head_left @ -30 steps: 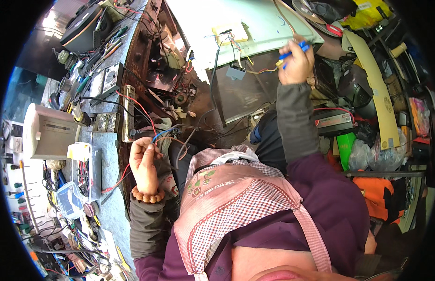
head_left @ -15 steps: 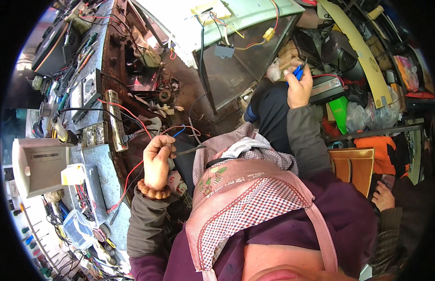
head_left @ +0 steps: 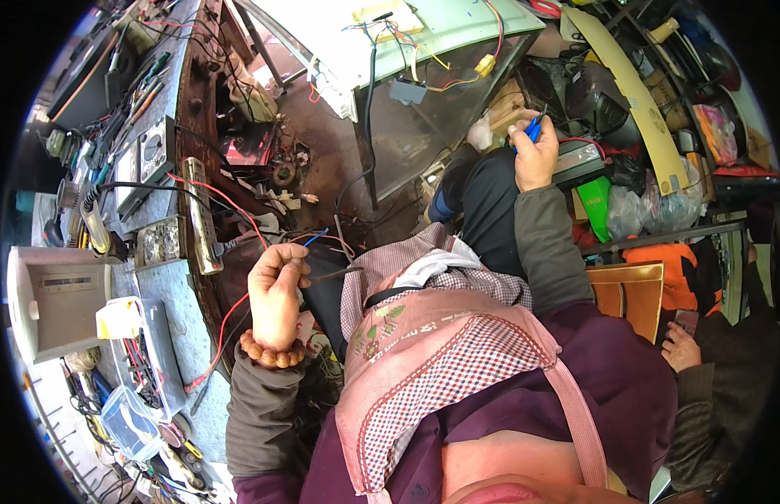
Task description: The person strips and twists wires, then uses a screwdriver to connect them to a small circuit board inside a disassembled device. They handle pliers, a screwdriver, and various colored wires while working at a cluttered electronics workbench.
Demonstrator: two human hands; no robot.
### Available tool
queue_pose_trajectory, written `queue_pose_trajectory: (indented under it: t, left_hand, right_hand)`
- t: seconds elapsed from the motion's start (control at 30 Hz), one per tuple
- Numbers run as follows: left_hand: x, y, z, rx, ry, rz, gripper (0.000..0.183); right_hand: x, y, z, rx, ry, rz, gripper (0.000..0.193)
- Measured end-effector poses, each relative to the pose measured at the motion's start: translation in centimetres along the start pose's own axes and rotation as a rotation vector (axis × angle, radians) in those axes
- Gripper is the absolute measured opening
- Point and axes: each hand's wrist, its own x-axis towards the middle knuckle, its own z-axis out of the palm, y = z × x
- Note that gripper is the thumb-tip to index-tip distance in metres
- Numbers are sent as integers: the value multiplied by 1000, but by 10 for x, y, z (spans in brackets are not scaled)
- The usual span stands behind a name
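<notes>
item 1: blue wire [head_left: 317, 238], in l. hand [head_left: 275, 290], thumb & fingers pinched narrow, just l. of apron [head_left: 407, 344]. from my remote seat i'd judge it light, bendy, slightly slick; take hold just behind the free end. long axis slants fwd. & to the r., free end leading. item 2: blue-handled tool [head_left: 533, 130], in r. hand [head_left: 535, 158], fingers closed round it; prob. fairly light, stiff, best held by handles. dark tips point fwd., slightly r.; whether parted, i can't tell.
</notes>
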Motion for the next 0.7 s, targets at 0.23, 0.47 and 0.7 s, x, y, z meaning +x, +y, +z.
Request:
queue_pose_trajectory:
  t: [0.23, 0.47, 0.7]
  left_hand:
    - [1, 2, 0, -16, -7, -6, 17]
    - [2, -1, 0, -20, -17, -2, 16]
    - [2, -2, -1, -28, -15, -11, 15]
  right_hand:
    - [2, 6, -2, -11, 1, 15, 30]
    - [1, 1, -2, -34, 3, 17, 29]
    - [2, 4, -4, -61, 3, 6, 29]
